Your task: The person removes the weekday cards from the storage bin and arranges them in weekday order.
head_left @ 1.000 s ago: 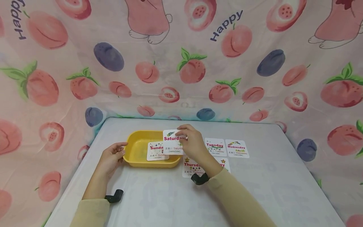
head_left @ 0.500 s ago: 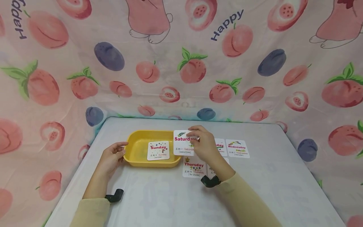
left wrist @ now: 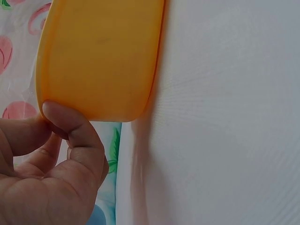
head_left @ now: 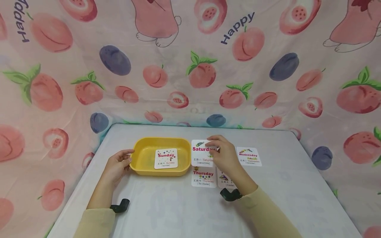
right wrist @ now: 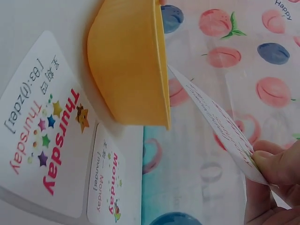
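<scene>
My left hand (head_left: 116,165) pinches the left end of a yellow plastic tray (head_left: 160,172); in the left wrist view its thumb (left wrist: 65,117) lies on the rim. Inside the tray lies a white Sunday card (head_left: 166,158). Just right of the tray, my right hand (head_left: 224,155) pinches the right edge of a Saturday card (head_left: 200,154) between thumb and fingers. The right wrist view shows this card raised and tilted above a Monday card (right wrist: 104,180) on the table. From the head, Saturday covers Monday, and the right hand hides the Tuesday card.
A Thursday card (head_left: 203,179) and a partly hidden Friday card (head_left: 225,183) form a front row on the white table (head_left: 178,211). Behind and to the right lies a Wednesday card (head_left: 249,157). A fruit-print cloth (head_left: 190,109) hangs behind the table.
The right hand has carried the Saturday card rightward, from over the tray to beside it, uncovering the whole Sunday card. The left hand and tray have stayed in place.
</scene>
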### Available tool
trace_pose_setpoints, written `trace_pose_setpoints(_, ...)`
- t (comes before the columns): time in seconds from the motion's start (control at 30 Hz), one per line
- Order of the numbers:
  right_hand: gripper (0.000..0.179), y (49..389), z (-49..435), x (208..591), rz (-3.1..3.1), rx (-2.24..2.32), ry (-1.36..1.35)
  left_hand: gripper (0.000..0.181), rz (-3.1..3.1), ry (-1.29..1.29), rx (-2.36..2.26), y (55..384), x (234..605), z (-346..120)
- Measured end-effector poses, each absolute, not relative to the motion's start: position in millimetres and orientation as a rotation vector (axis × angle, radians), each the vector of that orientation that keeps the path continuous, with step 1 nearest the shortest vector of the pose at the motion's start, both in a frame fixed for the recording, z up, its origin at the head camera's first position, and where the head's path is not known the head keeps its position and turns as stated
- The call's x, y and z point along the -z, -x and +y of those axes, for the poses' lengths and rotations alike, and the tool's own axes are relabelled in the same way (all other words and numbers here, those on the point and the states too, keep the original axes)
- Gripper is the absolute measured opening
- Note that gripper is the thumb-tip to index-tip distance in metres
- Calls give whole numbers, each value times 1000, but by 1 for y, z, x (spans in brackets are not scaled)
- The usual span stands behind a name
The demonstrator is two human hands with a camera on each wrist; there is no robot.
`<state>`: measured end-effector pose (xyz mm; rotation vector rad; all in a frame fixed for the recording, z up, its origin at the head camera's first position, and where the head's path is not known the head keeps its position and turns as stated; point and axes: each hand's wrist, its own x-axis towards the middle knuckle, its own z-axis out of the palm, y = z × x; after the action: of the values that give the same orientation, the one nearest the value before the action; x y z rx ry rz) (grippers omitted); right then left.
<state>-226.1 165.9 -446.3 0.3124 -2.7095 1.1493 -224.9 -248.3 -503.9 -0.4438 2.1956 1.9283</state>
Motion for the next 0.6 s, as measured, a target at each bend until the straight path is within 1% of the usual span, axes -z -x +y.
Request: trace_pose_setpoints(0.6, 25, 209, 205, 459, -2758, -1075, -215, 45, 2183, 454, -1926, 224, 503, -249)
